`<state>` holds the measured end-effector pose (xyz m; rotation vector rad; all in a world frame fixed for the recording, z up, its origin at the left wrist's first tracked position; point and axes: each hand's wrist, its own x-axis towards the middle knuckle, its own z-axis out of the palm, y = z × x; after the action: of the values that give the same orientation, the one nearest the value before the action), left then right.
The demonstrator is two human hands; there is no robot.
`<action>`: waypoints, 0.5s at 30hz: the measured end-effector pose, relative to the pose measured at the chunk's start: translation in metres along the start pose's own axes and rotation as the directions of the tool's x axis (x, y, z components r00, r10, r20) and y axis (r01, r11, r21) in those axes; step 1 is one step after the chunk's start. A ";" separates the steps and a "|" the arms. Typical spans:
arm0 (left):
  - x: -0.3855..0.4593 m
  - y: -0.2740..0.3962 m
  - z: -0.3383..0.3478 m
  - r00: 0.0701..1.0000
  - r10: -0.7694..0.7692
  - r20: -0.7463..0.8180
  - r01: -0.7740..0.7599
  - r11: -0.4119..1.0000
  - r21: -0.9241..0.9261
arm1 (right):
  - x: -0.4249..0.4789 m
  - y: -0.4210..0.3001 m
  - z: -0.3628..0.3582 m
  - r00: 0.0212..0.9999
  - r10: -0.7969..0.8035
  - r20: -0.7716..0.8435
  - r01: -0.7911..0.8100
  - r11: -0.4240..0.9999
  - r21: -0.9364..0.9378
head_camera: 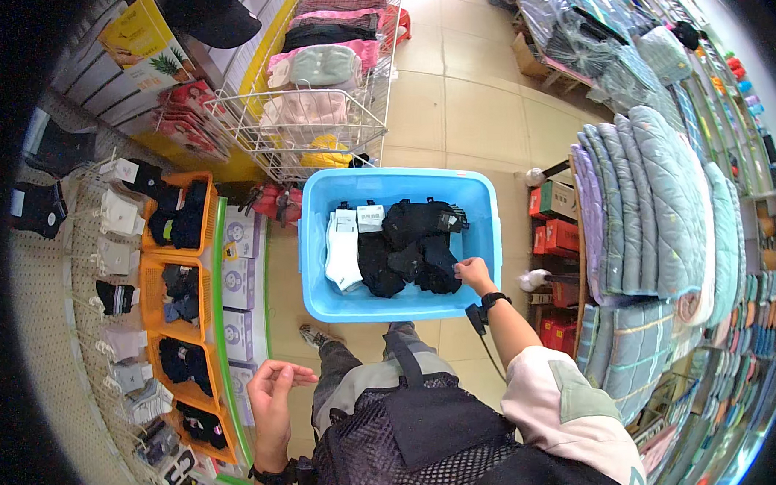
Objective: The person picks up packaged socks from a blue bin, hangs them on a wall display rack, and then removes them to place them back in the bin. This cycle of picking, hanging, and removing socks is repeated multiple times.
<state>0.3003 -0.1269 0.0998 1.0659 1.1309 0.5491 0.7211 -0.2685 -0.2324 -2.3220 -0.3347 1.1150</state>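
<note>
A light-blue plastic tub (395, 311) stands before me with packs of socks inside. On its left lies a pair of white socks (342, 254) under a paper band; black socks (377, 268) fill the middle and right. My right hand (473, 273) reaches over the tub's right side, its fingertips at the edge of a black sock bundle (440, 263). Whether the fingers pinch the fabric is too small to tell. Away from the tub, at lower left, my left hand (277, 392) is raised with its fingers slightly bent and apart, holding nothing.
Orange baskets (144, 279) of dark socks line the left, beside hanging sock packs (121, 214) on a pegboard. A white wire rack (295, 133) rises behind the tub. Folded quilts (658, 207) and red boxes (558, 237) stand at right. Tiled floor (457, 104) runs between.
</note>
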 end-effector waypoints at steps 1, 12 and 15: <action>-0.001 0.000 0.008 1.000 -0.008 -0.014 0.008 1.000 0.016 | 0.008 -0.006 0.002 0.999 0.039 0.017 -0.040 0.995 0.093; -0.007 0.010 0.047 0.969 -0.106 -0.223 0.132 0.986 0.106 | 0.066 -0.043 0.045 0.939 0.234 0.251 -0.338 0.501 0.797; -0.005 0.012 0.051 0.950 -0.135 -0.280 0.161 0.984 0.071 | 0.089 -0.038 0.053 0.912 0.308 0.271 -0.382 0.395 0.835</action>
<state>0.3472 -0.1459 0.1146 0.9941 1.4808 0.5398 0.7362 -0.1789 -0.2954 -1.3888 0.6458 1.1602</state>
